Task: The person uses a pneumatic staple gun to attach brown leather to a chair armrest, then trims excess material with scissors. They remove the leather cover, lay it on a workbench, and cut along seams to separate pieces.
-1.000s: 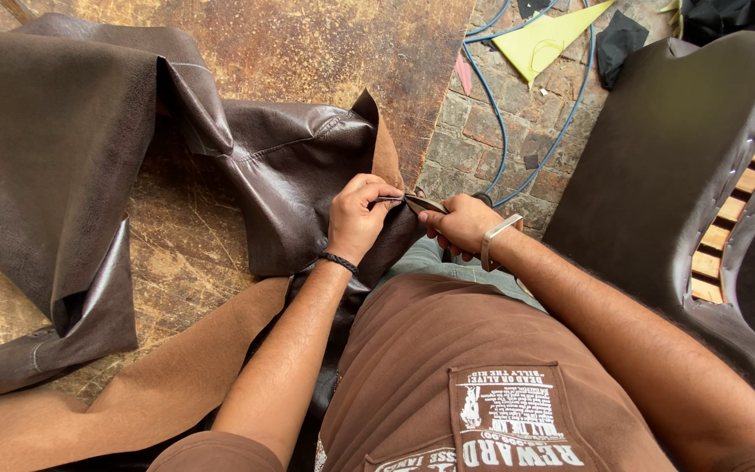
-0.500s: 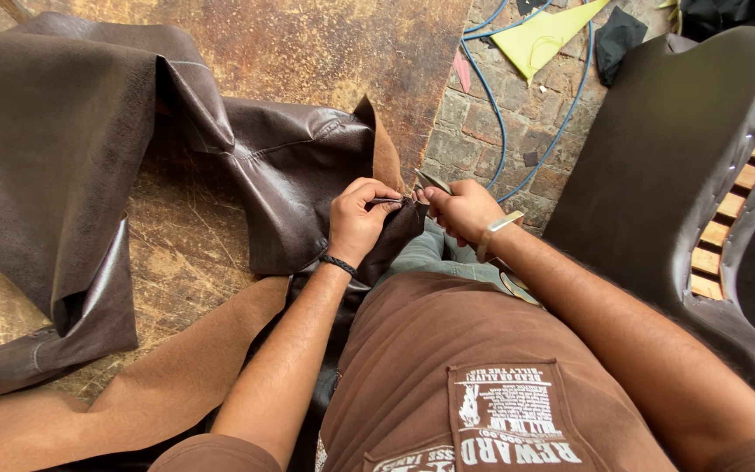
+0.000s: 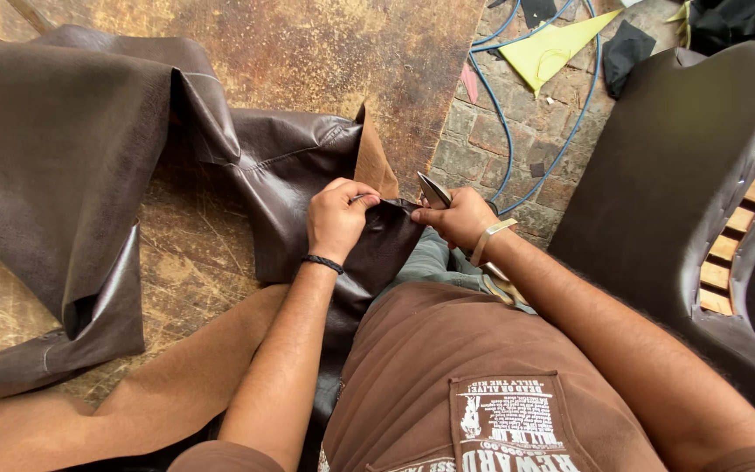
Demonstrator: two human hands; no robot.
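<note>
left hand (image 3: 335, 218) fingers pinch leather edge (image 3: 386, 229); scissors (image 3: 434, 190) at 3 o'clock, gripped by right hand (image 3: 460, 218).

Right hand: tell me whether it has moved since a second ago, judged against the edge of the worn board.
Cannot tell. The right hand holds scissors at the dark leather, just past the board edge as before; any shift is too small.

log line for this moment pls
left hand: pinches dark brown leather edge | right hand: holds scissors at same edge | surface: worn wooden table
</note>
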